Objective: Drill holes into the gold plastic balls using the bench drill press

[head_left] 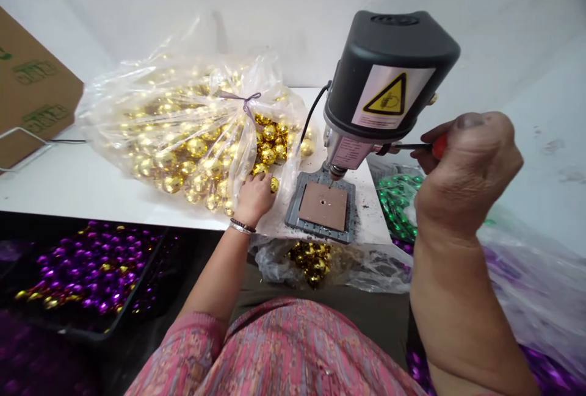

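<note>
My left hand (254,198) reaches into the mouth of a clear plastic bag (151,103) full of shiny gold balls (196,147), its fingers curled round one small gold ball (273,184). My right hand (467,170) is closed on the red-tipped lever handle (433,146) of a small black bench drill (389,72). The drill bit (330,185) hangs just above a brown pad (324,205) on the drill's grey base, and nothing lies on the pad.
A white table (68,182) carries the bag and drill. A cardboard box (32,91) stands at the far left. A black tray of purple and gold balls (91,268) sits lower left. Green balls (398,201) and purple balls in plastic lie at right. More gold balls (314,262) hang below the table edge.
</note>
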`<move>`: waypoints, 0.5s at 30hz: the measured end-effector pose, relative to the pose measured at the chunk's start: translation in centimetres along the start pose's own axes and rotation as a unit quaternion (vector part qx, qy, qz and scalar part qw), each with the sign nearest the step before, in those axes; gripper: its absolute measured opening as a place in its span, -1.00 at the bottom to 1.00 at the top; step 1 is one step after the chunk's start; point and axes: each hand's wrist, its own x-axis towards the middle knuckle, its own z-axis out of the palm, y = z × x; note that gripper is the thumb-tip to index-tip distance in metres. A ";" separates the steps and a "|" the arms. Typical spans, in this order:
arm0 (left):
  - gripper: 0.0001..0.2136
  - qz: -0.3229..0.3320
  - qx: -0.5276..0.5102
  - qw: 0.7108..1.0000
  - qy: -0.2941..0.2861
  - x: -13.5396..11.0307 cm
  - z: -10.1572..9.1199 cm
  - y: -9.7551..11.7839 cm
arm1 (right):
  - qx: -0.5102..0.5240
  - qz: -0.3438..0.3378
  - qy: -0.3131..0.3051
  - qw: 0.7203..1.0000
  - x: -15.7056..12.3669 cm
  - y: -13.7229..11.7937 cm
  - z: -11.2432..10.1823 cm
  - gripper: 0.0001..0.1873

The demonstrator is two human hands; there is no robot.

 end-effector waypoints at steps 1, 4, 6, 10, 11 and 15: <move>-0.63 -0.003 0.009 1.000 -0.004 0.0 0.1 0.0 | -0.001 -0.001 0.001 1.000 -0.1 0.0 0.0 -0.54; -0.64 -0.014 -0.025 1.000 0.011 -0.1 0.0 -0.1 | -0.002 0.001 0.000 1.000 -0.2 0.1 -0.1 -0.53; -0.62 -0.028 -0.114 0.992 0.042 -0.2 -0.5 -0.3 | -0.003 -0.001 -0.004 1.000 -0.3 0.2 -0.2 -0.52; -0.56 -0.019 -0.417 0.908 0.024 -1.0 -2.2 -0.2 | -0.008 -0.011 -0.004 1.000 -0.4 0.3 -0.2 -0.51; -0.57 -0.001 -0.483 0.876 -0.009 -1.2 -2.6 0.1 | -0.008 -0.014 -0.004 1.000 -0.4 0.2 -0.1 -0.52; -0.59 0.029 -0.598 0.791 -0.126 -1.9 -2.5 2.0 | -0.007 -0.021 -0.013 1.000 -0.4 0.0 -0.2 -0.53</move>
